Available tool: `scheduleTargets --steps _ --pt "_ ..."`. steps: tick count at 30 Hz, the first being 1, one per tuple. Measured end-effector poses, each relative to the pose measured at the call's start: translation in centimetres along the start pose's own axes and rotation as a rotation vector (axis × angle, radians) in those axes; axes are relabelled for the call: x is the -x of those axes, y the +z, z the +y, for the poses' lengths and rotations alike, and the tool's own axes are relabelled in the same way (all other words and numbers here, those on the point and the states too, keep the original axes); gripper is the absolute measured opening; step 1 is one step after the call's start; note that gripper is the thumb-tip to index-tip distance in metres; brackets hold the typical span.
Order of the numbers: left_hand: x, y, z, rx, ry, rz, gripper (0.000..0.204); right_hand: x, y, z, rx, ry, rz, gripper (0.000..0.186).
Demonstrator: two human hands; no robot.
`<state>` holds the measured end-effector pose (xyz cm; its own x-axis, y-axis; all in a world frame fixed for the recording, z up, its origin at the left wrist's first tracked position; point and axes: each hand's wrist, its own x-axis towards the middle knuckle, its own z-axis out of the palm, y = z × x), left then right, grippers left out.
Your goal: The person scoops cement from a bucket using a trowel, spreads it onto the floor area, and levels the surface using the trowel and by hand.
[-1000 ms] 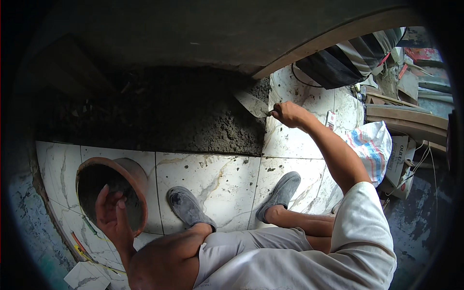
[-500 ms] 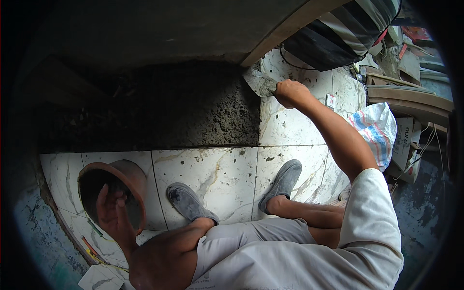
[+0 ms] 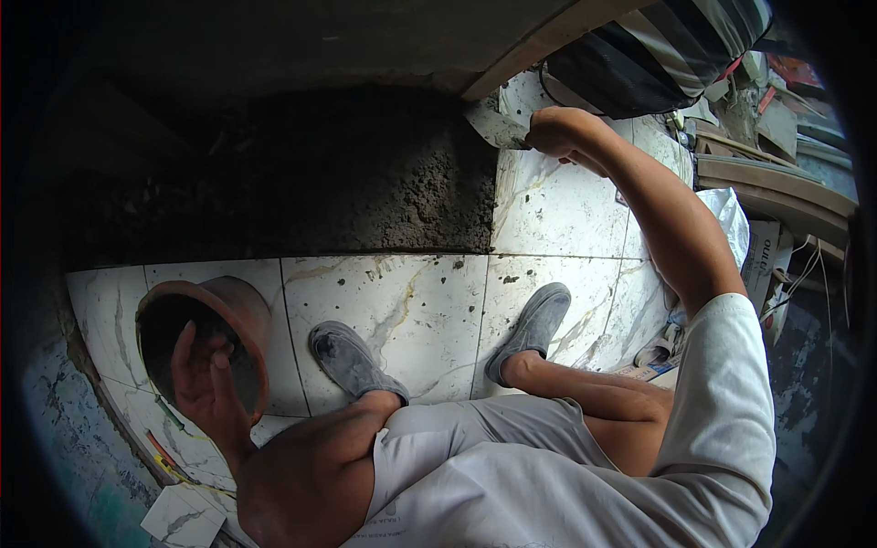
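My right hand (image 3: 553, 134) is wrapped round the handle of a trowel (image 3: 495, 127). The metal blade is smeared with grey and points left, at the far right corner of a dark patch of wet mortar (image 3: 425, 205), close to the foot of a wooden post (image 3: 512, 68). My left hand (image 3: 206, 374) is held with fingers stretched out and apart, in front of the mouth of a reddish bucket (image 3: 248, 306). Nothing shows in that hand. Shadow hides the bucket's inside and most of the mortar's left part.
White marbled tiles (image 3: 393, 292) with mortar crumbs border the mortar. My grey shoes (image 3: 347, 356) stand on them. A black-and-white striped bag (image 3: 630, 68) sits beyond the post. Boards (image 3: 776, 192) and a carton (image 3: 760, 260) are on the right; a loose tile piece (image 3: 183, 513) lies near left.
My right hand and the trowel have moved a little farther away, along the mortar's right edge toward the post. The wrist has turned over. My left hand stays open by the bucket.
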<state>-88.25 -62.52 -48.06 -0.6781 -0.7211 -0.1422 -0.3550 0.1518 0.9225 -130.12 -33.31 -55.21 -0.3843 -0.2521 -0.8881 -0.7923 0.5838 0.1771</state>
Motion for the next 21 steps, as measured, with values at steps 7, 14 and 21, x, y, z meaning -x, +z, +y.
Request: scheduleTargets --steps 7,14,21 --pt "0.5 -0.7 -0.3 -0.029 -0.031 0.042 0.042 -0.5 1.4 -1.2 0.038 0.069 0.003 0.017" --pt "0.4 -0.5 -0.5 0.005 -0.028 0.051 0.042 -1.5 0.6 0.7 0.198 -0.023 -0.068 0.018" --pt "0.6 -1.2 -0.4 -0.066 -0.026 0.088 0.04 0.7 7.5 2.3 -0.221 0.003 0.156 0.032"
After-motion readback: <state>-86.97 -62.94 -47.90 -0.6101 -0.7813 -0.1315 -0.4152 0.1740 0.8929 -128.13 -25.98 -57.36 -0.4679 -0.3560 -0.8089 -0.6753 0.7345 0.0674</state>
